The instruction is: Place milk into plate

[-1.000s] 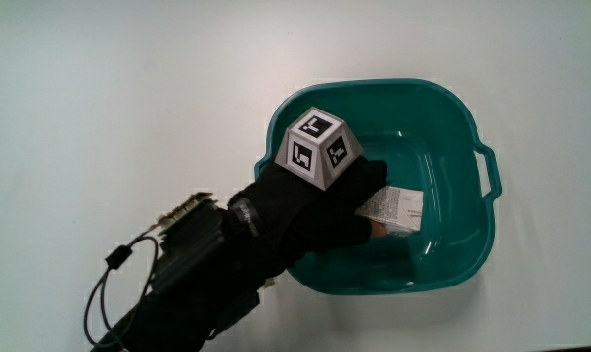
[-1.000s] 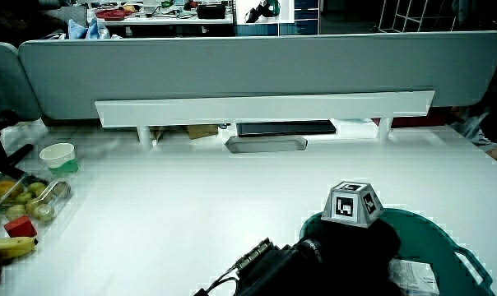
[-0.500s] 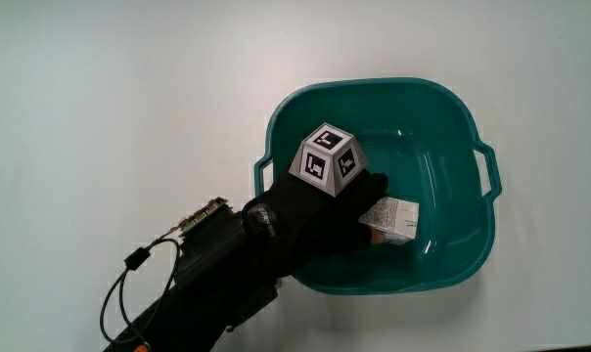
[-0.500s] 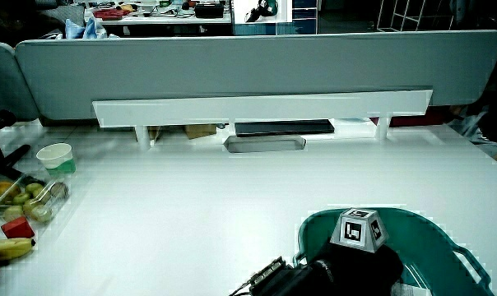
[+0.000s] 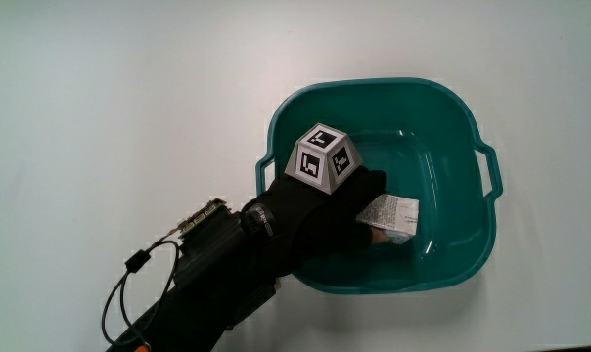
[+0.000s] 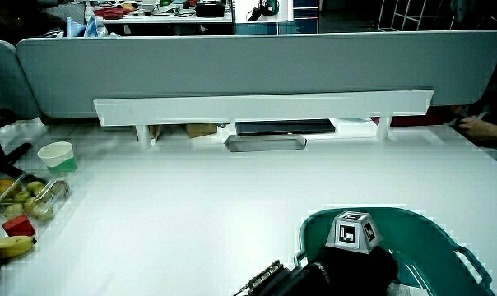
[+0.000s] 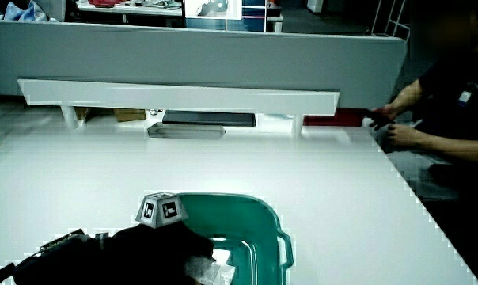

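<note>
A teal plastic basin [image 5: 477, 127] with two handles stands on the white table. A small white milk carton [image 5: 393, 213] lies on its side on the basin's floor. The black-gloved hand [image 5: 349, 210] reaches over the basin's rim nearest the person. Its fingers are curled around the end of the carton, and the patterned cube [image 5: 322, 156] sits on its back. In both side views the hand [image 6: 347, 271] [image 7: 168, 245] is low inside the basin [image 6: 429, 238] [image 7: 255, 210]. The carton [image 7: 211, 269] shows pale under the fingers.
In a side view a pale cup [image 6: 57, 156], a clear box of fruit [image 6: 18, 197], a red block [image 6: 18, 224] and a banana [image 6: 6, 245] sit near the table's edge, away from the basin. A low grey partition [image 6: 248, 66] closes off the table.
The hand has sunk slightly lower into the basin with the carton still under its fingers. The basin has not moved.
</note>
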Available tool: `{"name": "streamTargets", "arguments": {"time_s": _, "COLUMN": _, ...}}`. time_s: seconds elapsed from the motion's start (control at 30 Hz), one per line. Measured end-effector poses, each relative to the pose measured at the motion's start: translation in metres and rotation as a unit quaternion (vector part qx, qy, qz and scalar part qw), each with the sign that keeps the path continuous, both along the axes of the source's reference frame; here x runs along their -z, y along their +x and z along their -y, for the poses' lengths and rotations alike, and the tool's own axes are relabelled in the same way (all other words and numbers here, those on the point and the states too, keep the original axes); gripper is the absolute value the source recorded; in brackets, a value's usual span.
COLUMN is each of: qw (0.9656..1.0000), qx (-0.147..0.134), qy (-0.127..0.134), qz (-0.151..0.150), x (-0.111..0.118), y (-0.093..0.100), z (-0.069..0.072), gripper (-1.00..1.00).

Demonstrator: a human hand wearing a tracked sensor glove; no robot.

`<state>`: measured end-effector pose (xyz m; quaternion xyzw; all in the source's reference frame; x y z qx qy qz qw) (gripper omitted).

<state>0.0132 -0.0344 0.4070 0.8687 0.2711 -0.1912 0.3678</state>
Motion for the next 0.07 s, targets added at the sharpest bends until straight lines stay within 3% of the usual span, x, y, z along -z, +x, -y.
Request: {"name": "streamTargets", "arguments": {"time_s": 0.07, "qw": 0.9998, "qx": -0.001, "qy": 0.0, "qz": -0.019, "x": -0.0038, "y": -0.0023, "z": -0.0003, "gripper": -0.47}}
